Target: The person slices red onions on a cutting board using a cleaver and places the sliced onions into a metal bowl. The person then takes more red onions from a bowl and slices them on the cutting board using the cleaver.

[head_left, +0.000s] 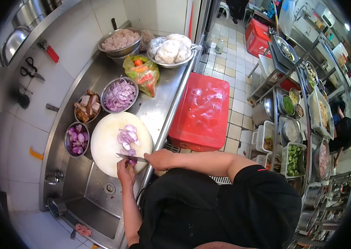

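My right hand [161, 159] is closed round the handle of a knife [130, 157], whose blade lies across a red onion [131, 162] at the near edge of a round white cutting board [103, 137]. With bent fingers my left hand [125, 172] holds that onion against the board, close to the blade. Just beyond the knife, cut onion pieces [127, 136] lie in a loose pile. A bowl of sliced red onion [120, 95] stands behind the board, and a smaller bowl of whole peeled red onions [76, 139] is to its left.
A sink [96, 201] with a drain lies beside the board. Farther back are a bowl of browned meat [87, 106], a bag of peppers [143, 74], and bowls of raw meat [120, 40] and pale poultry [173, 49]. A red crate [200, 112] stands on the floor; shelves fill the right.
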The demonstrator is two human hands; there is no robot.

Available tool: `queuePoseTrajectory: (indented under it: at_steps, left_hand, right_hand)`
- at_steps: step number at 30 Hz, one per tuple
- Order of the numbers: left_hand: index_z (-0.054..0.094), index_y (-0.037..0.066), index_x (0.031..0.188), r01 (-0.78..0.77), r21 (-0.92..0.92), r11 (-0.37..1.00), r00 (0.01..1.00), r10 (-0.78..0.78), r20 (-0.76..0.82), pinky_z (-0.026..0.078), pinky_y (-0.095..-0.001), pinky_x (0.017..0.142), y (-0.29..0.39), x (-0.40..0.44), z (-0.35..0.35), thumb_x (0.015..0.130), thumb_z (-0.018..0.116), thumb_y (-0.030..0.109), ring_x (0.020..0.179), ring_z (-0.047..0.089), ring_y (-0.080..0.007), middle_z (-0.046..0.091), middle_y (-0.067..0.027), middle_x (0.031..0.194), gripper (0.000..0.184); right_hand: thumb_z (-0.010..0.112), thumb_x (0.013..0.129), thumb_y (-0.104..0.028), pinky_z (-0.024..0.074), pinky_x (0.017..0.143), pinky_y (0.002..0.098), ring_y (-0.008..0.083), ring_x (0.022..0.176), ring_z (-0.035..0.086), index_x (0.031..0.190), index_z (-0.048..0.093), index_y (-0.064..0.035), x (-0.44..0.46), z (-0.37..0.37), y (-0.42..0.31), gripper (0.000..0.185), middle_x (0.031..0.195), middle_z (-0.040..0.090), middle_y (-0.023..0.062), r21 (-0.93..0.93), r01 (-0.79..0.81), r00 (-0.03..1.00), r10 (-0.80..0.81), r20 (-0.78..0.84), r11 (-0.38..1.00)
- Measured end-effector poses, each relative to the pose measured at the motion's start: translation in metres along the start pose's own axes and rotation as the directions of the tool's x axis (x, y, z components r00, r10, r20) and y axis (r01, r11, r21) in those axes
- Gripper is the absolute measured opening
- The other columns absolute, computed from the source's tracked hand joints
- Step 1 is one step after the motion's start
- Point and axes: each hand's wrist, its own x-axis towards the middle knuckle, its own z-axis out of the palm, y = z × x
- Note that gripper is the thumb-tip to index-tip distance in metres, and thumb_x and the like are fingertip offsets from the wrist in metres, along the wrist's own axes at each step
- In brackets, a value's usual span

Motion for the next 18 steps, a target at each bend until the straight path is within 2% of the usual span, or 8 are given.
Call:
queuePoseTrajectory:
  at_steps: [2, 6, 8, 12, 14, 15, 18]
  left_hand:
    - [0.070, 0.000, 0.115, -0.084, -0.013, 0.996, 0.996, 0.084, -0.041, 0.058, -0.0408, 0.090, 0.003, 0.002, -0.001, 0.087, 0.082, 0.002, 0.101, 0.070, -0.0321, 0.067, -0.0177, 0.111, 0.030]
    - [0.071, 0.001, 0.110, -0.096, 0.066, 0.993, 0.994, 0.099, -0.047, 0.056, -0.0411, 0.083, 0.010, 0.009, -0.007, 0.089, 0.082, 0.006, 0.099, 0.069, -0.0318, 0.066, -0.0175, 0.109, 0.025]
    - [0.071, 0.000, 0.106, 0.220, 0.050, 0.974, 0.974, -0.222, 0.041, 0.054, -0.0426, 0.077, 0.008, 0.016, -0.010, 0.091, 0.082, 0.009, 0.098, 0.068, -0.0320, 0.065, -0.0175, 0.110, 0.021]
    - [0.068, 0.001, 0.106, 0.167, 0.115, 0.979, 0.985, -0.160, -0.072, 0.058, -0.0416, 0.083, -0.002, 0.011, 0.006, 0.094, 0.078, 0.008, 0.088, 0.069, -0.0311, 0.060, -0.0171, 0.114, 0.018]
    - [0.068, 0.000, 0.106, 0.169, -0.147, 0.975, 0.979, -0.184, -0.093, 0.061, -0.0380, 0.079, 0.015, 0.005, 0.009, 0.095, 0.077, 0.006, 0.090, 0.071, -0.0279, 0.061, -0.0152, 0.115, 0.016]
    - [0.068, -0.001, 0.106, 0.140, -0.175, 0.975, 0.981, -0.161, -0.112, 0.063, -0.0348, 0.079, 0.014, 0.004, 0.012, 0.094, 0.076, 0.002, 0.093, 0.072, -0.0258, 0.061, -0.0138, 0.117, 0.015]
    - [0.068, -0.001, 0.106, 0.118, -0.168, 0.979, 0.989, -0.130, -0.065, 0.062, -0.0368, 0.080, 0.009, 0.003, 0.008, 0.094, 0.077, 0.003, 0.093, 0.072, -0.0265, 0.062, -0.0141, 0.113, 0.016]
  right_hand:
    - [0.057, 0.101, -0.016, 0.0577, 0.078, 0.0590, 0.0484, 0.094, 0.075, 0.132, 0.053, 0.0020, 0.002, -0.001, 0.003, 0.037, 0.099, 0.075, 0.0282, 0.059, -0.021, 0.996, 0.026, -0.089, 0.998]
    - [0.054, 0.102, -0.016, 0.0573, 0.079, 0.0601, 0.0490, 0.094, 0.074, 0.136, 0.053, 0.0017, 0.002, -0.008, 0.004, 0.038, 0.101, 0.075, 0.0285, 0.066, -0.075, 0.993, 0.081, -0.083, 0.995]
    - [0.054, 0.102, -0.016, 0.0572, 0.079, 0.0606, 0.0491, 0.093, 0.074, 0.137, 0.053, 0.0016, 0.005, -0.006, 0.002, 0.039, 0.100, 0.075, 0.0284, 0.064, -0.064, 0.996, 0.068, -0.065, 0.996]
    - [0.057, 0.100, -0.016, 0.0574, 0.077, 0.0598, 0.0484, 0.090, 0.075, 0.136, 0.052, 0.0019, 0.005, 0.004, -0.004, 0.040, 0.097, 0.075, 0.0284, 0.051, -0.023, 0.996, 0.027, -0.080, 0.998]
    - [0.061, 0.097, -0.015, 0.0574, 0.074, 0.0589, 0.0476, 0.088, 0.075, 0.134, 0.053, 0.0022, 0.002, 0.009, -0.004, 0.042, 0.093, 0.075, 0.0279, 0.004, 0.033, 0.992, -0.032, -0.124, 0.999]
    - [0.061, 0.097, -0.015, 0.0574, 0.074, 0.0589, 0.0476, 0.088, 0.075, 0.134, 0.053, 0.0022, -0.001, 0.006, -0.006, 0.042, 0.093, 0.075, 0.0279, 0.009, 0.031, 0.992, -0.030, -0.122, 0.999]
    - [0.060, 0.097, -0.015, 0.0586, 0.078, 0.0594, 0.0467, 0.094, 0.076, 0.135, 0.054, -0.0008, -0.007, -0.006, -0.009, 0.042, 0.098, 0.076, 0.0260, 0.000, 0.021, 0.997, -0.021, -0.068, 1.000]
